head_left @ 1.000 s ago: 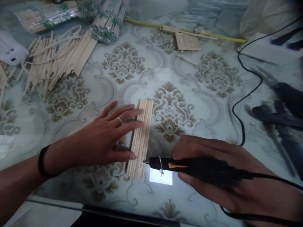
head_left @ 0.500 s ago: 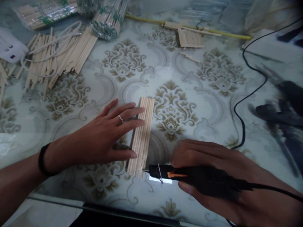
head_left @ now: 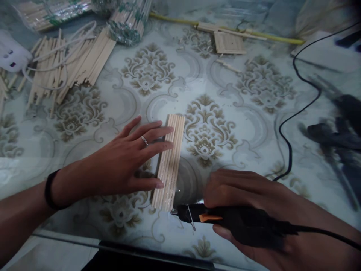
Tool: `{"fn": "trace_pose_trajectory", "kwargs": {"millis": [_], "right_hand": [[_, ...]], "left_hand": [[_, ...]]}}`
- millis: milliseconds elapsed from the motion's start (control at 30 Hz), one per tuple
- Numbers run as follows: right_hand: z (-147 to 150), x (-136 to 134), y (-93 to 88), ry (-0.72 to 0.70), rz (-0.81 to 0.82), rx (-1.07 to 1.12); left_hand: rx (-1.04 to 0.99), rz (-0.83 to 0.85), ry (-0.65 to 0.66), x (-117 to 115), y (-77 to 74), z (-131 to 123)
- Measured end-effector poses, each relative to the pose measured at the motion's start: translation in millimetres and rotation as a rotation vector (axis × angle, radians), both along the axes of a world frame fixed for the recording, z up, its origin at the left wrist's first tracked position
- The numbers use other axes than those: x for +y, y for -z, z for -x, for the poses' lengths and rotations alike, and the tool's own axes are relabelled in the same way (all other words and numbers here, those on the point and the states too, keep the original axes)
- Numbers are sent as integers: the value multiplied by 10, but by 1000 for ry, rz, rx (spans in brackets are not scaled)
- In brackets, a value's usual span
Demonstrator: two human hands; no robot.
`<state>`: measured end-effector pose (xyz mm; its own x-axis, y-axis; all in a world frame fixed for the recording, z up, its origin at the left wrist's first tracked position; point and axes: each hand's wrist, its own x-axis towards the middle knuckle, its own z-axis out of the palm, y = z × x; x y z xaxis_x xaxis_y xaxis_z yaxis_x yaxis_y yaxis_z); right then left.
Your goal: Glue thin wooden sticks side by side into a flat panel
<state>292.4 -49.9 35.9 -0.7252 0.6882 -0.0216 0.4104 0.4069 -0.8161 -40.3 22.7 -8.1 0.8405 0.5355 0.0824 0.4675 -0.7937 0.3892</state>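
A narrow panel of wooden sticks [head_left: 172,162] laid side by side rests on the glass-topped table, with shiny glue along its near half. My left hand [head_left: 126,162] lies over its left side, fingers spread, fingertips and thumb touching the sticks. In my right hand [head_left: 254,199] is a black hot glue gun [head_left: 239,226] with an orange trigger part and a wire stand near the nozzle. Its metal tip is at the panel's near right corner; whether it touches the wood I cannot tell.
Loose wooden sticks [head_left: 84,62] and a white power adapter [head_left: 12,52] with a cable lie at the left. Behind them are wrapped stick bundles [head_left: 129,22]. A small wooden panel [head_left: 229,42] sits far back. Black-handled pliers [head_left: 332,135] and a black cord [head_left: 290,150] are at the right.
The glue gun's tip has moved slightly nearer to me, toward the panel's near end. My left hand stays in place on the sticks. The view has shifted a little.
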Motion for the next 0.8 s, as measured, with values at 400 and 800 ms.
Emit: {"fn": "trace_pose_trajectory", "kwargs": {"millis": [400, 800], "right_hand": [[6, -19, 3, -5, 20, -35], [12, -42, -5, 24, 7, -6]], "left_hand": [[4, -14, 12, 1, 1, -7], [16, -7, 14, 8, -30, 3]]}}
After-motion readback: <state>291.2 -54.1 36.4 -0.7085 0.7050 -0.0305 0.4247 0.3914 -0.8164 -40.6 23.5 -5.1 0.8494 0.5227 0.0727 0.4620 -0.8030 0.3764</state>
